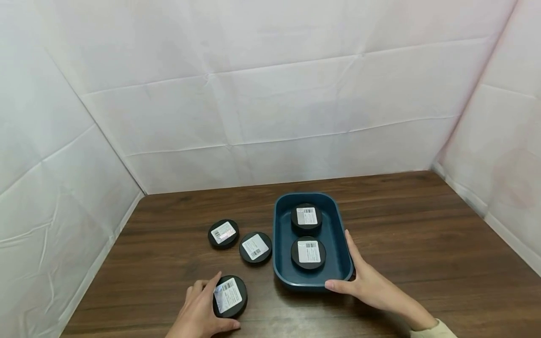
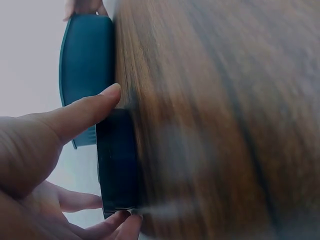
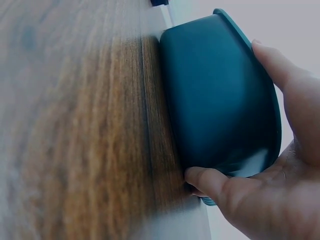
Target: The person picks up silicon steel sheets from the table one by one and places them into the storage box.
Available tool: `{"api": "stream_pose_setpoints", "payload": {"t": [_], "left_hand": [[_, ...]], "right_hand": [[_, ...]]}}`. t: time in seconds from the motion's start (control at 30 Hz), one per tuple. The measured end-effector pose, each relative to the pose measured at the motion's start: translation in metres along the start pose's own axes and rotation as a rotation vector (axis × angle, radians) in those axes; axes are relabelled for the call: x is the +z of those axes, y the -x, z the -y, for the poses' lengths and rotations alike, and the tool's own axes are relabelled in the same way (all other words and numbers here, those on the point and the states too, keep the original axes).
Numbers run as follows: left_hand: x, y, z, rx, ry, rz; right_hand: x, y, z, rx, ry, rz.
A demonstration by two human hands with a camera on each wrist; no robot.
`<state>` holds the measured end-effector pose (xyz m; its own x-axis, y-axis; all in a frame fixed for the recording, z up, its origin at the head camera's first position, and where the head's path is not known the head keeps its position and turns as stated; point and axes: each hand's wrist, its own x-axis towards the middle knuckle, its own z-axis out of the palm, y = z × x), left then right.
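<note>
Near the table's front my left hand [image 1: 198, 310] spans a flat black round container [image 1: 230, 296] with a white barcode label on top. In the left wrist view its thumb [image 2: 95, 111] lies at one side of the container and its fingertips at the opposite side. My right hand [image 1: 372, 286] holds the near right corner of a dark blue rectangular bin [image 1: 299, 278], thumb at the front rim and fingers along the right side. Inside the bin lie two similar black containers, one far [image 1: 306, 218] and one near [image 1: 308, 253], labels up.
Two more labelled black containers lie left of the bin: one [image 1: 255, 248] close beside its left wall, the other [image 1: 223, 234] farther left. The brown wood-grain table [image 1: 405, 225] is bounded by white sheet walls [image 1: 270, 103] at the back and both sides.
</note>
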<state>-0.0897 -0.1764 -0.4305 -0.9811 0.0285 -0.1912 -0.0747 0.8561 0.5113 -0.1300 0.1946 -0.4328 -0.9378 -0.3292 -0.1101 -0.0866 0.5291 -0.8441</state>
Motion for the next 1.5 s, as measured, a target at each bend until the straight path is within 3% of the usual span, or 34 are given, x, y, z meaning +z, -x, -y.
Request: {"api": "stream_pose_setpoints", "payload": {"t": [0.3,0.77,1.03,1.33,1.5], "left_hand": [[0.001,-0.001,-0.001,0.008,-0.018,-0.033],[-0.001,-0.005,-0.005,-0.037,0.054,0.009],[-0.005,-0.005,-0.007,0.004,0.107,-0.022],[-0.01,-0.006,-0.009,0.041,0.077,-0.022],[-0.014,-0.004,-0.01,0.075,0.075,-0.068]], "right_hand": [[0.0,0.0,0.0,0.02,-0.01,0.003],[-0.001,0.001,0.001,0.024,0.002,-0.001],[-0.002,0.002,0.001,0.033,0.0,0.002],[-0.001,0.001,-0.001,0.007,-0.011,0.005],[-0.001,0.001,-0.002,-0.015,-0.023,0.01]]}}
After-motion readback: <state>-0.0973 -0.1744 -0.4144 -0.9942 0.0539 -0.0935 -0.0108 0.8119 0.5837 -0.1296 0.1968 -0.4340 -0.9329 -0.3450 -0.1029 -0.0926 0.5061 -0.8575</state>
